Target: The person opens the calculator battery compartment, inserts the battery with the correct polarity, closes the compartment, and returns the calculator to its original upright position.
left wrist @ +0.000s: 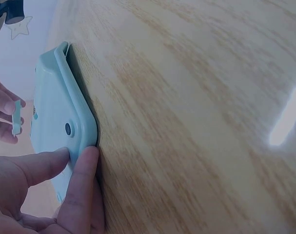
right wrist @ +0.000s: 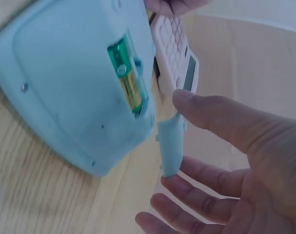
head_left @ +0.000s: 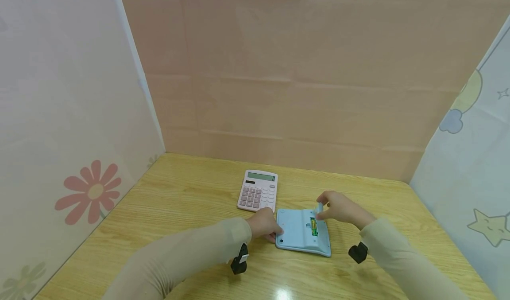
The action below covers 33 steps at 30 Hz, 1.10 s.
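A light blue calculator (head_left: 292, 229) lies face down on the wooden table, its battery compartment uncovered. Inside that compartment sits a green and gold battery (right wrist: 126, 75). My left hand (head_left: 264, 224) pinches the calculator's left edge between thumb and fingers, near a round dark foot (left wrist: 68, 129) in the left wrist view. Just above the compartment's far side, my right hand (head_left: 339, 208) holds a small light blue battery cover (right wrist: 171, 146) between thumb and fingertips. In the right wrist view the cover is apart from the calculator.
A pink calculator (head_left: 258, 190) lies face up behind the left hand, close to the blue one. The wooden table (head_left: 191, 189) meets a plain back wall covering (head_left: 279, 78), with patterned sheets at both sides.
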{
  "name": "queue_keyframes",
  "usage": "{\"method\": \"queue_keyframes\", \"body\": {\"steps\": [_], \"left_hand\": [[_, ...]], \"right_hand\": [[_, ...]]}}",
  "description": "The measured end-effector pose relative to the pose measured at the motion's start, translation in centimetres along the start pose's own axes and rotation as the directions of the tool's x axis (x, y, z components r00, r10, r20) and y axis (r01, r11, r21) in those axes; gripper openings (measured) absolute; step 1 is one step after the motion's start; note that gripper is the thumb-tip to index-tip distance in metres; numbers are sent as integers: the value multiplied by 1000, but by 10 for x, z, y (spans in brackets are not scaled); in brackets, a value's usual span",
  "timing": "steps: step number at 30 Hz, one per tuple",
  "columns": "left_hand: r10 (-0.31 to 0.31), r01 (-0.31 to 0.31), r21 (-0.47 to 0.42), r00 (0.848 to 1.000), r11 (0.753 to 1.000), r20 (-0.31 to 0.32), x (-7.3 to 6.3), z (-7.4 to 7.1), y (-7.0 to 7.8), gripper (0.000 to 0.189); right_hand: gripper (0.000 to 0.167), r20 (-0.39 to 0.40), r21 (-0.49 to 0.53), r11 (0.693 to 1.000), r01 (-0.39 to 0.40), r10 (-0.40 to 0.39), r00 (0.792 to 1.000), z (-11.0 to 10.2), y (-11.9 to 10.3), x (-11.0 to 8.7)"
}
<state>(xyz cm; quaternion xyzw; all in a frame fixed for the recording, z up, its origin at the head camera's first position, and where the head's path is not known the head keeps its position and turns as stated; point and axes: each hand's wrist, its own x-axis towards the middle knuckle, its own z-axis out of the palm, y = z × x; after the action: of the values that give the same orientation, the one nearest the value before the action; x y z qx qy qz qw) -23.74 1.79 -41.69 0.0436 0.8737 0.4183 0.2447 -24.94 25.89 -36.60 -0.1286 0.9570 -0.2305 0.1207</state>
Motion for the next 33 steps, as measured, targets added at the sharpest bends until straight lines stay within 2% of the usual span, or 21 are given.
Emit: {"method": "queue_keyframes", "body": {"steps": [9, 26, 33], "left_hand": [[-4, 4, 10, 1000, 1000, -5, 0, 0, 0, 23], [-2, 2, 16, 1000, 1000, -1, 0, 0, 0, 22], [-15, 15, 14, 1000, 1000, 5, -1, -1, 1, 22]], "right_hand": [[55, 31, 8, 999, 40, -40, 999, 5, -12, -10], [50, 82, 12, 993, 114, -114, 990, 6, -13, -19], [48, 91, 37, 994, 100, -103, 991, 10, -13, -20]]}}
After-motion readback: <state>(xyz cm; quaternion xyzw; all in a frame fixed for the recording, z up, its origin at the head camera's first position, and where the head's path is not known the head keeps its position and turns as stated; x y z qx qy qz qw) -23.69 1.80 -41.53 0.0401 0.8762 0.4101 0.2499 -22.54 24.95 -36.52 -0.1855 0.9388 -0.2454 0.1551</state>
